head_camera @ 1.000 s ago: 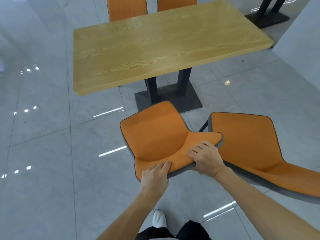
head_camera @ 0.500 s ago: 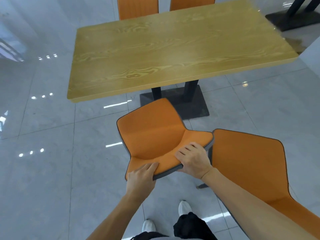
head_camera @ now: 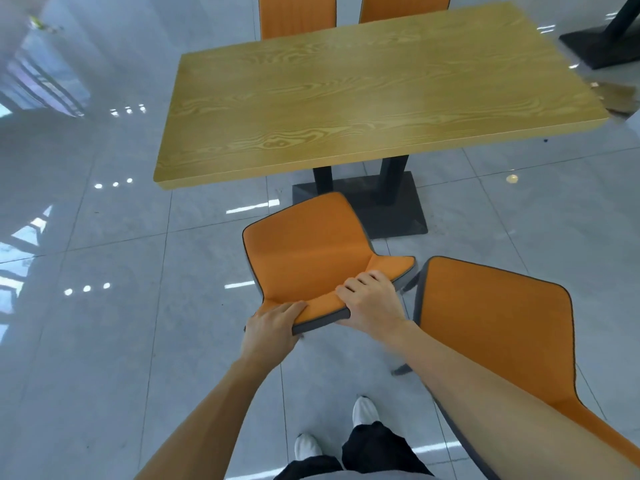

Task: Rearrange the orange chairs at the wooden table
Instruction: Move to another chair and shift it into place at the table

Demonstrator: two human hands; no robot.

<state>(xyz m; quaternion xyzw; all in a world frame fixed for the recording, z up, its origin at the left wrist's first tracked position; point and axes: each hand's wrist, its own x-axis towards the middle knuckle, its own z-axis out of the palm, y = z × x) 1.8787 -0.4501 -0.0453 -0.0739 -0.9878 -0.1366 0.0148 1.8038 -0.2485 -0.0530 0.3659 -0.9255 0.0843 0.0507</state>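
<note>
An orange chair (head_camera: pixel 304 251) with grey edging stands just in front of the wooden table (head_camera: pixel 363 98), its seat facing the table. My left hand (head_camera: pixel 272 329) grips the left part of its backrest top edge, and my right hand (head_camera: pixel 372 301) grips the right part. A second orange chair (head_camera: pixel 495 327) stands close to its right, under my right forearm. Two more orange chairs (head_camera: pixel 298 15) (head_camera: pixel 403 6) show their backs beyond the table's far side.
The table rests on two black posts and a black base plate (head_camera: pixel 391 209) just ahead of the held chair. Another black table base (head_camera: pixel 602 43) sits at the far right. Glossy grey tiled floor (head_camera: pixel 104 306) lies all around. My white shoes (head_camera: pixel 363 410) are below.
The held chair has shifted closer to the table and a little left, away from the second chair. Both hands keep their grip, and my view has stepped forward with it.
</note>
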